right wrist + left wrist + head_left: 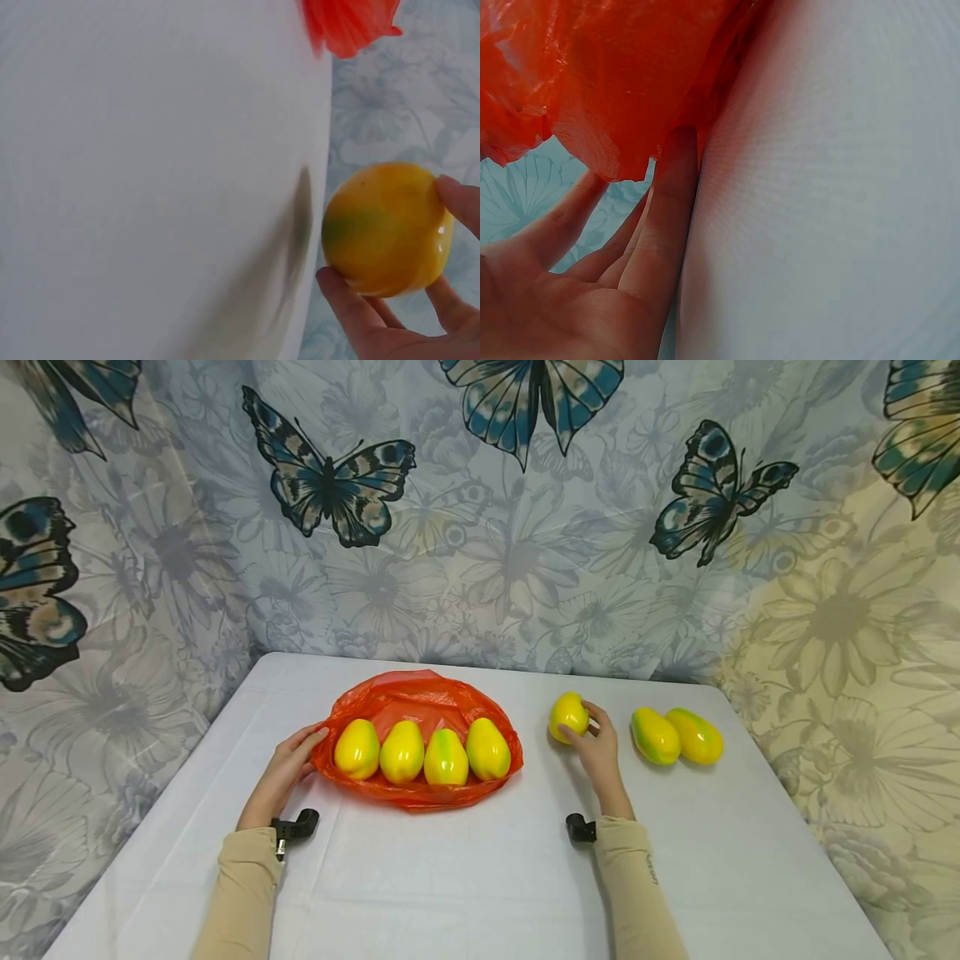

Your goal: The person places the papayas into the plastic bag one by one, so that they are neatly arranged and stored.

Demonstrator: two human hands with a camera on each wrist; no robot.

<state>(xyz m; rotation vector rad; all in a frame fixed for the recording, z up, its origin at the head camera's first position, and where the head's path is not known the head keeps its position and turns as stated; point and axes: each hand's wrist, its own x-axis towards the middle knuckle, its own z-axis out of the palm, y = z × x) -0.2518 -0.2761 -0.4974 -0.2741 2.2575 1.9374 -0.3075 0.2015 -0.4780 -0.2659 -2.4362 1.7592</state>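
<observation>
An orange plastic bag (420,697) lies open on the white table (480,877) with several yellow-green mangoes (402,752) in a row on it. My left hand (288,764) rests at the bag's left edge, its straight fingers (664,217) touching the orange plastic (622,75). My right hand (596,747) grips another yellow mango (567,716) to the right of the bag, slightly above the table. In the right wrist view the fingertips (341,296) curl round that mango (386,229).
Two more mangoes (655,736) (697,736) lie side by side on the table right of my right hand. A butterfly-print curtain (480,510) hangs close behind the table. The orange bag's corner (349,22) shows in the right wrist view.
</observation>
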